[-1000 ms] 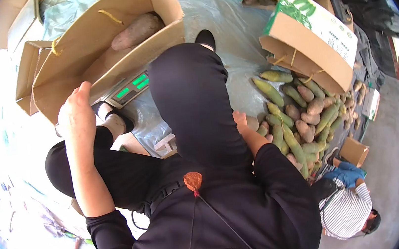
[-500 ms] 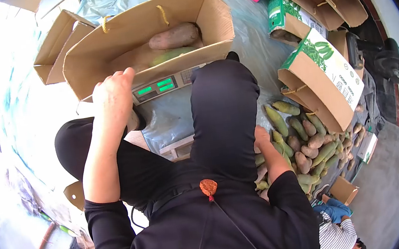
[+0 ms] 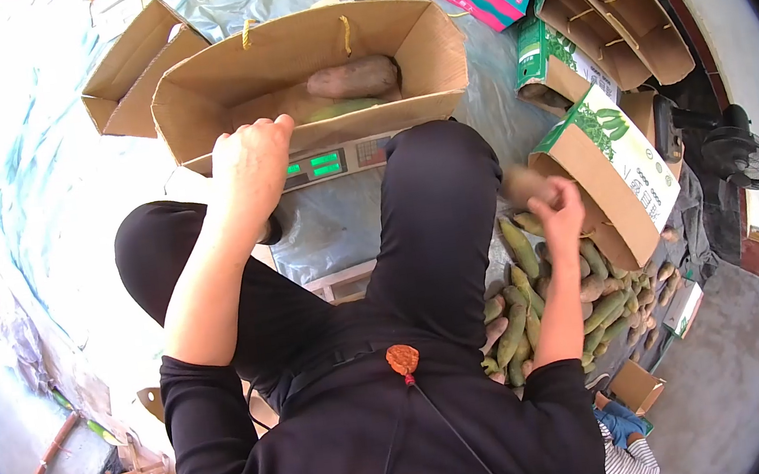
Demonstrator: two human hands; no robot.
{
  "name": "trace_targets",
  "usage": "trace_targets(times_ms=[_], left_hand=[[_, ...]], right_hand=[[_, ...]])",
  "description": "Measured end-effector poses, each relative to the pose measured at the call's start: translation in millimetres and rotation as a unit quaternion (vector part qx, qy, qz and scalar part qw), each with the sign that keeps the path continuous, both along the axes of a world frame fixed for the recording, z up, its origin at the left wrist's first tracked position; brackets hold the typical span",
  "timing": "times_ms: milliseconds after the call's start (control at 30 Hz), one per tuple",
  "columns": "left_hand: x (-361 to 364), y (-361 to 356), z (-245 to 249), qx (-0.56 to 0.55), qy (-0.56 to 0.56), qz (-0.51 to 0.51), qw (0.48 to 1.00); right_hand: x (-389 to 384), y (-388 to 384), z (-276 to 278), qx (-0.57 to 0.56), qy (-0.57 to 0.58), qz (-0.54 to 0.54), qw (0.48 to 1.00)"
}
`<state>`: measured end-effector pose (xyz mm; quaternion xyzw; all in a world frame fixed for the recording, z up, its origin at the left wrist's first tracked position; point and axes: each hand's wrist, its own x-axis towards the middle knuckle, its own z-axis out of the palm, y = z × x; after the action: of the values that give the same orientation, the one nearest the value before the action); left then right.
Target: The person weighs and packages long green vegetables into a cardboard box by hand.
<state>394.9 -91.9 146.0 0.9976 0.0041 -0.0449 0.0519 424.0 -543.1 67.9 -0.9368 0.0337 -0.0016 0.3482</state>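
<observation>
My left hand [image 3: 252, 163] rests on the near rim of a long open cardboard box [image 3: 218, 79], its fingers curled over the edge. Inside the box lie a brownish radish [image 3: 353, 79] and a greenish one [image 3: 347, 107]. Beneath the box is a scale [image 3: 346, 158] with green lit digits. My right hand [image 3: 558, 207] is closed on a brownish radish [image 3: 525, 185], blurred by motion, beside my knee and above a pile of green and brown radishes [image 3: 608, 307].
Printed cardboard boxes [image 3: 640, 162] stand at the right, with a black fan [image 3: 736, 148] beyond them. More open boxes [image 3: 141, 72] are at the upper left. A person in a striped top [image 3: 627, 462] is at the lower right. Plastic sheeting [image 3: 303, 232] covers the floor.
My right hand has risen from the pile with a radish in it. My left hand stays at the box rim. The whole view has shifted slightly.
</observation>
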Motion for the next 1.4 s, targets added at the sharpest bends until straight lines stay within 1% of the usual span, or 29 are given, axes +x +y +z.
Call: trace_targets(times_ms=[67,133,200,233,300,333,400,467,533,600,667,800,833,900,933,1000,1067,1133,1200,1267,1333,1400], left_hand=[[0,1,0,0.003,-0.001,-0.001,1.0],[-1,1,0,0.006,0.0,-0.002,1.0],[-1,1,1,0.008,0.0,-0.003,1.0],[0,1,-1,0.006,0.0,-0.005,1.0],[0,1,-5,0.055,0.003,-0.001,0.998],[1,1,-6,0.054,0.002,-0.003,0.999],[0,3,-6,0.052,0.003,-0.005,0.999],[1,3,-6,0.051,0.001,-0.007,0.999],[0,3,-6,0.049,0.002,-0.012,0.999],[1,4,-7,0.041,0.001,-0.01,0.999],[1,5,-5,0.03,-0.006,-0.012,0.999],[1,6,-2,0.012,-0.004,-0.01,1.0],[1,6,0,0.016,0.006,-0.014,1.0],[3,7,-2,0.026,0.019,-0.018,0.999],[2,6,-1,0.037,0.021,-0.019,0.999],[3,6,0,0.028,0.007,-0.016,0.999],[4,3,6,0.028,0.026,-0.014,0.999],[3,0,6,0.027,0.038,0.009,0.999],[2,-3,10,0.024,0.029,0.011,0.999],[2,-3,8,0.018,0.024,0.006,1.0],[3,-1,6,0.03,0.044,0.02,0.998],[4,-1,4,0.032,0.042,0.01,0.999]], right_hand=[[29,25,52,0.154,0.035,-0.043,0.987],[52,51,101,0.132,-0.078,0.026,0.988],[75,75,133,0.18,-0.149,0.085,0.969],[82,94,153,0.202,-0.145,0.108,0.963],[96,131,173,0.233,-0.124,0.151,0.953],[104,147,174,0.243,-0.108,0.173,0.948],[120,182,168,0.214,-0.09,0.242,0.942],[135,221,144,0.208,-0.072,0.29,0.931],[143,259,119,0.095,-0.069,0.33,0.937],[140,299,97,0.017,-0.046,0.348,0.936],[132,333,86,0.005,0.003,0.351,0.936],[134,375,50,0.024,0.038,0.315,0.948],[137,370,54,0.016,0.038,0.301,0.953],[146,359,66,-0.039,0.108,0.372,0.921],[147,344,80,-0.023,0.12,0.398,0.909],[158,318,87,0.053,0.086,0.421,0.901],[157,275,117,0.111,0.099,0.423,0.894],[141,221,161,0.221,0.166,0.352,0.894],[140,177,140,0.303,0.172,0.246,0.904],[124,128,137,0.331,0.21,0.198,0.898],[109,86,86,0.238,0.138,0.144,0.95],[83,47,42,0.217,0.157,0.068,0.961]])
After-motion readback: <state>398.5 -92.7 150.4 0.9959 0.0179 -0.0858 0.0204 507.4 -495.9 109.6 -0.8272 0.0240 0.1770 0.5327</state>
